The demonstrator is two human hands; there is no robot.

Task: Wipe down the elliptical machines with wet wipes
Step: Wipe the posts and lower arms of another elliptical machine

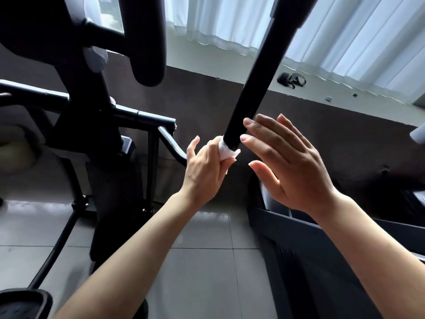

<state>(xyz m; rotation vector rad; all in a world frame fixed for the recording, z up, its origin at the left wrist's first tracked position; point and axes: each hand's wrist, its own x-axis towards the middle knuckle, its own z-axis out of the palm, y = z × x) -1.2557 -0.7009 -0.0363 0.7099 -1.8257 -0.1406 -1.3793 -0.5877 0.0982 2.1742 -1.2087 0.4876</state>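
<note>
Grey tiled floor [202,236] below, white sheer curtains [345,38] far across the window, pale sill [322,100] under them w/ a small dark strap-like item [292,79] on it.

Key relation: long black cylindrical handlebar tube of the elliptical [257,81] runs diagonal, far upper right down to its near end at frame centre. Small bunched white wet wipe [226,151] sits right at that near end, touching the end and the tube's left side.

Left hand [207,171] pinches the wipe between thumb and fingers and presses it to the tube end; little finger sticks out straight. So the grip is at the bottom of the axis, and all the tube left to wipe lies up and far-right from it.

Right hand [289,162] is just right of the tube, fingers straight and spread, holding nothing. Fingertips [249,122] are at the tube's right edge; can't tell if touching.

Left hand is the one on the work. Judgement: next pass prob. runs along the tube axis, away from the person; right hand looks placed to steady the bar.

Black elliptical frame w/ crossbars [96,125] stands left; dark treadmill deck [322,261] near right.
</note>
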